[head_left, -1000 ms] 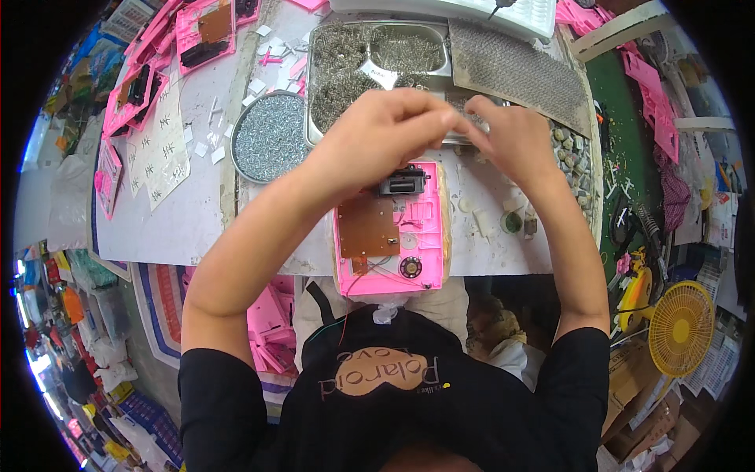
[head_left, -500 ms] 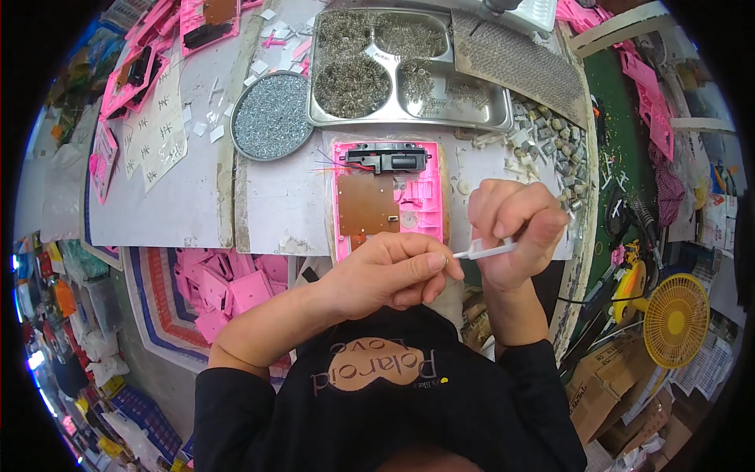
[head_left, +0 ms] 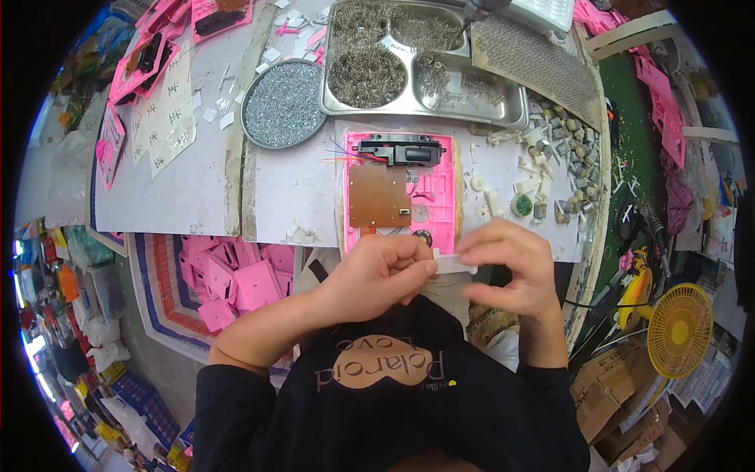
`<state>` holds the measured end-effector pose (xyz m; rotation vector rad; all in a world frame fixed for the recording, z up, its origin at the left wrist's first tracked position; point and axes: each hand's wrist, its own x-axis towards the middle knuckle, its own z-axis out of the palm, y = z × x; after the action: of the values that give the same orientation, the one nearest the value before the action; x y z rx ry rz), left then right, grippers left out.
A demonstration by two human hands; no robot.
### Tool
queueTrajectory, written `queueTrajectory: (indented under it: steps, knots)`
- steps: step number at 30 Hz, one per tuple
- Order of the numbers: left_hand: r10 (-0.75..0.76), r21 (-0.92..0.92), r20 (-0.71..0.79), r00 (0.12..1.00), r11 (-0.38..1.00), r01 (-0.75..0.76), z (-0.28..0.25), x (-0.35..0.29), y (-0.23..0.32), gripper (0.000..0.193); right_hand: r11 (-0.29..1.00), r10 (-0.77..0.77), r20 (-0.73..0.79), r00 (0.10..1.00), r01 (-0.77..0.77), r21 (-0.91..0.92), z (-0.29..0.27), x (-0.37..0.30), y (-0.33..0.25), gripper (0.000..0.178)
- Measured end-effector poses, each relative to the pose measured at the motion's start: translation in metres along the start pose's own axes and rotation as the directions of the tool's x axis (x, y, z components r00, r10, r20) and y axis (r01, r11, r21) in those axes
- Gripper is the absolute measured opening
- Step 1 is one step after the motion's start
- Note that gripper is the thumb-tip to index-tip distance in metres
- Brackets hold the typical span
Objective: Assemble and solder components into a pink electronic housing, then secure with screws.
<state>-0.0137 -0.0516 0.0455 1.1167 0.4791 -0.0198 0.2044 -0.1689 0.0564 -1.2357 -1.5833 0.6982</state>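
Observation:
Between the thumb and fingers of my left hand (head_left: 385, 271) one end of a small white plastic piece (head_left: 454, 264) is gripped, just off the table's front edge. My right hand (head_left: 515, 263) is beside its other end, thumb and fingers spread apart; the fingertips come close to the piece, and I cannot tell whether they touch it. Behind both hands a pink plastic casing (head_left: 445, 193) lies on the table. It carries a brown circuit board (head_left: 377, 197), a black mechanism (head_left: 413, 154) along its far end, and thin loose wires. My left hand covers its near left corner.
Beyond the casing stand a round dish (head_left: 284, 145) of small screws and a metal compartment tray (head_left: 405, 53) of small wire parts. A perforated board (head_left: 543, 75) leans at the tray's right, above scattered small metal parts (head_left: 566, 157). Pink panels (head_left: 236, 283) fill a container below left.
My right hand has loosened from the white piece, its fingers opening. The piece has turned and come slightly left and lower, still in my left hand. The whole view has shifted a little.

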Motion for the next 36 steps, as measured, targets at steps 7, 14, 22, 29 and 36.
queueTrajectory:
  steps: [7,14,22,29,36]
  knots:
    - [0.250,0.578,0.112,0.962,0.771,-0.268,0.003,0.021,0.023,0.010,0.982,0.095,-0.091,0.991,-0.108,-0.157,-0.001,-0.034,-0.001,0.033]
    - [0.390,0.971,0.125,0.912,0.143,-0.194,-0.029,0.074,0.023,0.017,0.738,0.366,-0.268,0.891,-0.102,0.667,-0.003,-0.069,0.026,0.034]
    - [0.344,0.956,0.074,0.936,0.244,-0.166,-0.026,0.075,0.025,0.014,0.724,0.369,-0.291,0.883,-0.076,0.686,-0.004,-0.072,0.027,0.033]
    - [0.262,0.963,0.269,0.927,-0.049,-0.265,-0.021,0.067,0.021,0.011,0.703,0.377,-0.282,0.882,-0.074,0.708,-0.007,-0.070,0.025,0.039]
    - [0.309,0.973,0.215,0.926,0.015,-0.231,-0.016,0.071,0.017,0.013,0.803,0.422,-0.283,0.862,-0.211,0.557,-0.016,-0.058,0.019,0.041]
